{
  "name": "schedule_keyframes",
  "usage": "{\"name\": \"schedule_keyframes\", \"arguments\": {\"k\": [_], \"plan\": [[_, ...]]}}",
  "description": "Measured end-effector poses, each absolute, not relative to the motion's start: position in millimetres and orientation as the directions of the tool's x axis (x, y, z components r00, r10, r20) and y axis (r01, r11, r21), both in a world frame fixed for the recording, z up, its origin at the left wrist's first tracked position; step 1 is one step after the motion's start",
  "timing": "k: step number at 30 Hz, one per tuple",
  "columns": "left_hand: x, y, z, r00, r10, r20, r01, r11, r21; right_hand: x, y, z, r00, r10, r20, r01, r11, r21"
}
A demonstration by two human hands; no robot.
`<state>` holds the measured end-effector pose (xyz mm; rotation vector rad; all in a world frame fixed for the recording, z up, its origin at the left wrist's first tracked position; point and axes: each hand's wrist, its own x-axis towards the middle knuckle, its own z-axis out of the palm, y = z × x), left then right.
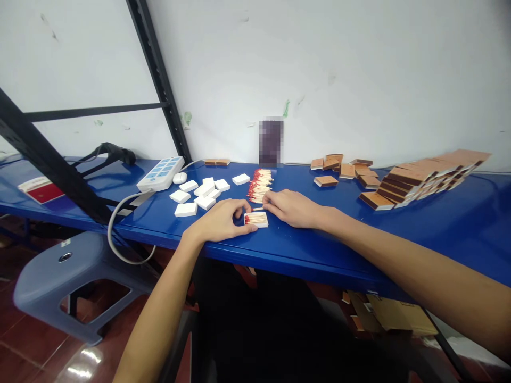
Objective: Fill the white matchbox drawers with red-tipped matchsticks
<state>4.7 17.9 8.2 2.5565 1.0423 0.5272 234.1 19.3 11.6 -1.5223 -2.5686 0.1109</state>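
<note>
My left hand [221, 221] grips a small white matchbox tray [261, 224] near the table's front edge, thumb at the near side and fingers curled at the far side. Several red-tipped matches [254, 218] lie in the tray, heads to the left. Just beyond it, my right hand [291, 207] has its fingertips pinched at the end of a match [258, 209]. A pile of loose matches [260, 183] spreads behind the tray, close to the right fingertips.
White tray pieces [205, 189] lie at left, near a power strip [162, 173] and white earphone case [179, 178]. Brown matchboxes [347, 170] are scattered at right beside a long stack [427, 173]. A black shelf post [159, 69] rises at left; a stool [83, 271] stands below.
</note>
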Motion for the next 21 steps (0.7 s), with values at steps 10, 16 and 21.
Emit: {"name": "schedule_keyframes", "arguments": {"k": [10, 16, 21], "plan": [[4.9, 18.3, 6.5, 0.66, 0.718, 0.22, 0.591, -0.677, 0.438, 235.7, 18.2, 13.6, -0.498, 0.866, 0.039, 0.85, 0.496, -0.177], [5.3, 17.6, 8.0, 0.66, 0.718, 0.22, 0.588, -0.676, 0.444, 234.9, 15.0, 13.5, -0.493, 0.87, 0.03, 0.864, 0.493, -0.105], [5.1, 17.2, 8.6, 0.663, 0.715, 0.22, 0.588, -0.68, 0.438, 236.8, 12.4, 19.5, -0.456, 0.886, 0.078, 0.88, 0.462, -0.108]]}}
